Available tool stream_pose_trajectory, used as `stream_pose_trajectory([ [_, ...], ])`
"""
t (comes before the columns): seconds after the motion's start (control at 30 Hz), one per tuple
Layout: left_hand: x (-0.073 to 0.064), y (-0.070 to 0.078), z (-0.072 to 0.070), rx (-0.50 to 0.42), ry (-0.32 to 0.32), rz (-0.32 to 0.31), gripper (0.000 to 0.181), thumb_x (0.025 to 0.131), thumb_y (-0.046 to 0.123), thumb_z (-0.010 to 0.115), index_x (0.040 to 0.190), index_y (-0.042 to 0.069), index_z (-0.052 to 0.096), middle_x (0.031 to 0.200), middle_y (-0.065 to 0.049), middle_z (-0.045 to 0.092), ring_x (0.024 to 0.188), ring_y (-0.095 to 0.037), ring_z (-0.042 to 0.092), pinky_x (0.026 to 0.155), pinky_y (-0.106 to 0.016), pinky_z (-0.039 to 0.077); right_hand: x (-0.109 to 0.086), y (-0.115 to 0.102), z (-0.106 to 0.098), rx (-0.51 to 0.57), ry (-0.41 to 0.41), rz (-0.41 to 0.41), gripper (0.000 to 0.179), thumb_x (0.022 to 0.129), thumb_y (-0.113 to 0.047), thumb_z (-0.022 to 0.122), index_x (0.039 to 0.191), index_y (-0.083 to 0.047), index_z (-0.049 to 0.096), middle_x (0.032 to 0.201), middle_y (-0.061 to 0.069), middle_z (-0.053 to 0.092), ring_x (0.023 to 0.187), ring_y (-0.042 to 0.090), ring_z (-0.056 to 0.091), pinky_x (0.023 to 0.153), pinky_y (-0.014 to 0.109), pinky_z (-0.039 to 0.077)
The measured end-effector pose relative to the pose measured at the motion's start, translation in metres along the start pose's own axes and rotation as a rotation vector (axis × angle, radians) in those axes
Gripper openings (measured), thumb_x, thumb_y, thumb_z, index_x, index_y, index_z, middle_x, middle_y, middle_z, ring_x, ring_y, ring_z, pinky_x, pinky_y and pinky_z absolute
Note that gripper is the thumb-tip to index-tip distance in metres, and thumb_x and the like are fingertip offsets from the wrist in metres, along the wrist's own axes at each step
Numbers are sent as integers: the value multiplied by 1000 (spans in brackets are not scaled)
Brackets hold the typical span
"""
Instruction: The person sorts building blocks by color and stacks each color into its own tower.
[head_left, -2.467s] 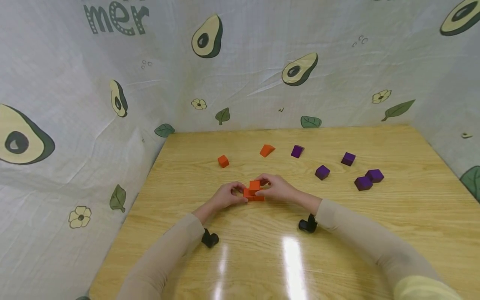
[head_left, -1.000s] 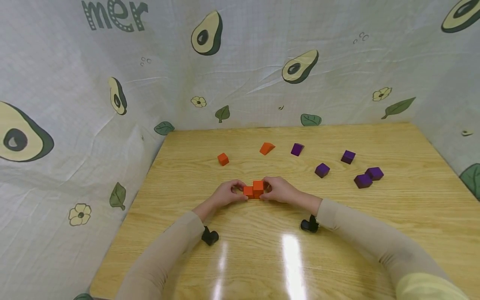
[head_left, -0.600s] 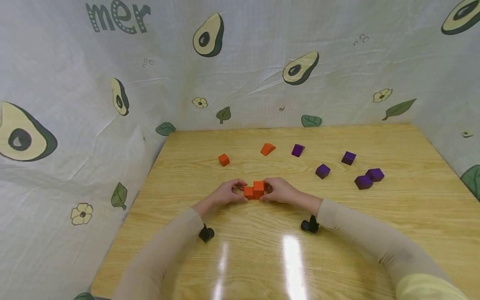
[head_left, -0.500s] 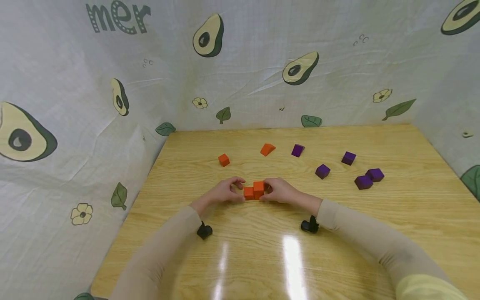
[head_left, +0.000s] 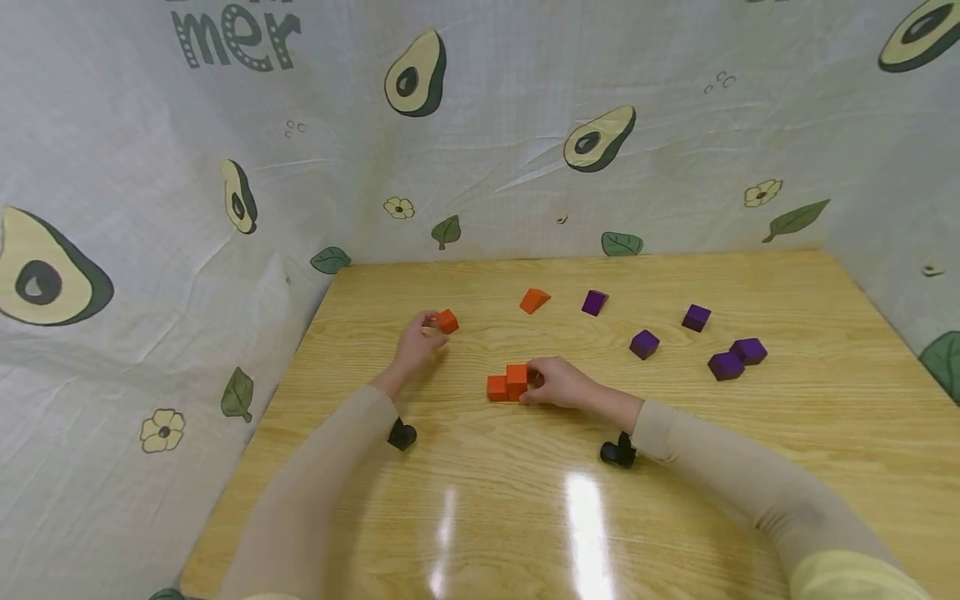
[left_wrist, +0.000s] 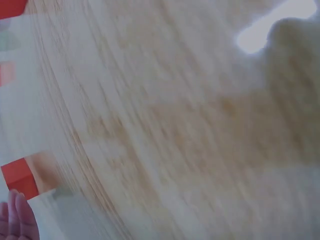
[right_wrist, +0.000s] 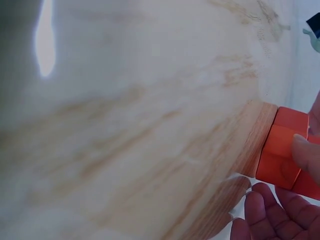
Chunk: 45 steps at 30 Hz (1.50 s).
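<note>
A small group of orange blocks stands near the table's middle in the head view: a low block (head_left: 497, 389) on the left, touching a taller pair at right, topped by an orange cube (head_left: 517, 374). My right hand (head_left: 561, 382) holds the pair from the right; in the right wrist view its thumb (right_wrist: 306, 156) lies on an orange face (right_wrist: 280, 150), with a finger behind. Farther left, my left hand (head_left: 415, 343) is at a single orange cube (head_left: 447, 322), fingers and thumb spread around it. The left wrist view shows straight fingers (left_wrist: 22, 217) beside that cube (left_wrist: 20, 177).
An orange wedge (head_left: 534, 301) and a purple wedge (head_left: 595, 302) lie toward the back. Several purple blocks (head_left: 644, 344) are scattered at right, two of them touching (head_left: 726, 366). A patterned cloth (head_left: 495, 125) rises behind the wooden table (head_left: 510, 500).
Earlier the right hand shifted the upper cube slightly right, onto the right end of the group. The left hand has since left the group and moved back and left to the single cube.
</note>
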<state>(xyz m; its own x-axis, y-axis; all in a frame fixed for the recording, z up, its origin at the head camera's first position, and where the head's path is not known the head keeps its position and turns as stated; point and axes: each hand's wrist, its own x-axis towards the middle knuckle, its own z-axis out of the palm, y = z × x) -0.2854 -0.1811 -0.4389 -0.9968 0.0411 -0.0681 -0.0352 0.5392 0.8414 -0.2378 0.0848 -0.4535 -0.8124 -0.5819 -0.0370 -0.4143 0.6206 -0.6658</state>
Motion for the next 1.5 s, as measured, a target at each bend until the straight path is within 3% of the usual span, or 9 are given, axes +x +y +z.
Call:
stream_pose_trajectory([
  [0.23, 21, -7, 9, 41, 105, -64, 58, 85, 10, 64, 135, -1, 37, 131, -18, 43, 119, -29, 41, 99, -40, 35, -1, -1, 0, 15, -1, -15, 30, 76, -19, 74, 98, -2, 63, 83, 3, 62, 71, 12, 50, 67, 27, 42],
  [0.5, 32, -14, 18, -11, 121, -155, 58, 83, 11, 66, 134, 1, 40, 132, -17, 45, 119, -29, 44, 99, -38, 36, 1, 1, 4, 40, -15, -10, 31, 76, -19, 74, 99, -3, 63, 84, 3, 62, 72, 12, 50, 68, 27, 42],
  [0.77, 30, -15, 20, 80, 117, -146, 46, 85, 21, 66, 125, 3, 51, 125, -14, 54, 115, -28, 49, 99, -38, 36, 1, 3, 4, 32, -16, -7, 32, 75, -18, 76, 98, -2, 62, 82, 3, 60, 71, 12, 49, 66, 26, 42],
  [1.3, 36, -16, 18, -12, 98, -152, 44, 84, 17, 67, 123, 4, 52, 126, -15, 53, 115, -28, 48, 98, -38, 37, 1, 4, 1, 48, -10, -15, 32, 75, -18, 75, 100, -1, 64, 85, 4, 62, 71, 12, 48, 66, 26, 41],
  [1.5, 34, -9, 16, -66, 50, -139, 44, 84, 13, 67, 124, 3, 53, 124, -16, 53, 111, -28, 49, 94, -38, 39, 2, 5, 2, 47, -10, -18, 33, 75, -18, 76, 101, -1, 63, 88, 6, 63, 73, 12, 50, 68, 26, 43],
])
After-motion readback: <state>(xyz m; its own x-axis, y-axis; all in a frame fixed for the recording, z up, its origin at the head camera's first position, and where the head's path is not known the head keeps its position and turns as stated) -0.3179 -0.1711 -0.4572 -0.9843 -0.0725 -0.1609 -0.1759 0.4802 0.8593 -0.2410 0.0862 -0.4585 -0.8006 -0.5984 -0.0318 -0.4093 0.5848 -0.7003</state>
